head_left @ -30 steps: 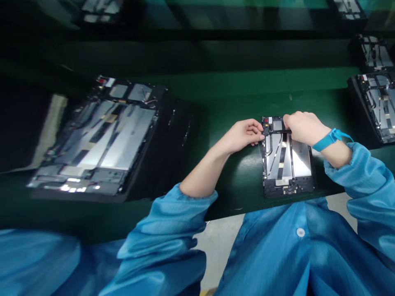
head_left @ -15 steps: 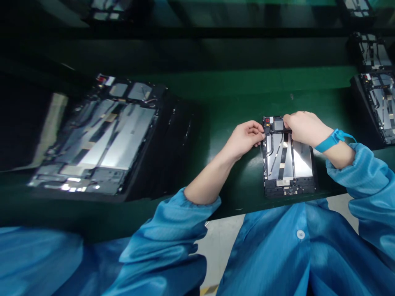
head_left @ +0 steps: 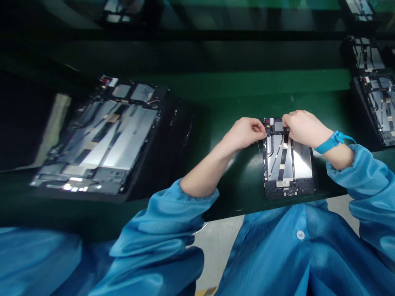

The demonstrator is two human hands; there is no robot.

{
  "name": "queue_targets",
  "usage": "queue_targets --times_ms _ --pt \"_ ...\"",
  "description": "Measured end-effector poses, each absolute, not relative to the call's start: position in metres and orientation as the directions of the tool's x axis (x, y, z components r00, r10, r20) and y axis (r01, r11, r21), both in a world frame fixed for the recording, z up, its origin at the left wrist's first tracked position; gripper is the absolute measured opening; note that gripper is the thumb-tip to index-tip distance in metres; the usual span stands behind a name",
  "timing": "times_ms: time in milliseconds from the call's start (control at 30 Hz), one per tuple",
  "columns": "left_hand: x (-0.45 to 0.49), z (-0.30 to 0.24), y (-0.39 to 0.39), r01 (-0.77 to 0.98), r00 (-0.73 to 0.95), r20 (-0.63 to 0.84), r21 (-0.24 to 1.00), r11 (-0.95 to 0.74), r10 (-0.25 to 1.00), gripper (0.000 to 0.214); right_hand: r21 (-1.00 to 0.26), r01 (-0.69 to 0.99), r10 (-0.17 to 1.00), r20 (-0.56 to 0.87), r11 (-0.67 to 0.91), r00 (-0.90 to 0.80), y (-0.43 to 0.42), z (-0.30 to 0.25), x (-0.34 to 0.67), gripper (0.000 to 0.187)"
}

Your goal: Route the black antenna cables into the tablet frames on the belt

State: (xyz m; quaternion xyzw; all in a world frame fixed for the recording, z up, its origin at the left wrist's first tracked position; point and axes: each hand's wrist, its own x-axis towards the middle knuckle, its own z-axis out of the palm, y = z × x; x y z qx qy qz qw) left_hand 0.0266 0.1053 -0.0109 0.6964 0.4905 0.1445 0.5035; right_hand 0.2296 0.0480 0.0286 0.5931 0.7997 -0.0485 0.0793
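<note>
Device [head_left: 303,164] — both hands [head_left: 243,133] [head_left: 305,128] at upper end

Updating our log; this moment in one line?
open device: on green table; left hand: at device's upper left edge; right hand: over device's upper right

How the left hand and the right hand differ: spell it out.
The right hand has a blue band at its wrist; the left hand has a bare wrist. The left hand is at the upper-left edge of the opened device, while the right hand hides its upper-right corner. Both come from blue sleeves.
</note>
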Motion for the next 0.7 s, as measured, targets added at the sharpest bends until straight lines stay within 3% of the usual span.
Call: queue_targets --times_ms 200,500,700 --pt "0.029 -0.006 0.112 0.632 0.510 -0.220 0.751 -0.189 0.832 0.003 0.061 0.947 0.924 -0.246 0.317 -0.293 0.035 0.041 0.220 0.034" --pt "0.030 -0.004 0.115 0.661 0.495 -0.274 0.734 -0.153 0.825 0.007 0.078 0.953 0.935 -0.234 0.292 -0.267 0.030 0.043 0.209 0.038" --pt "0.031 0.000 0.114 0.677 0.494 -0.304 0.722 -0.141 0.815 0.008 0.086 0.944 0.922 -0.261 0.317 -0.286 0.025 0.039 0.210 0.032"
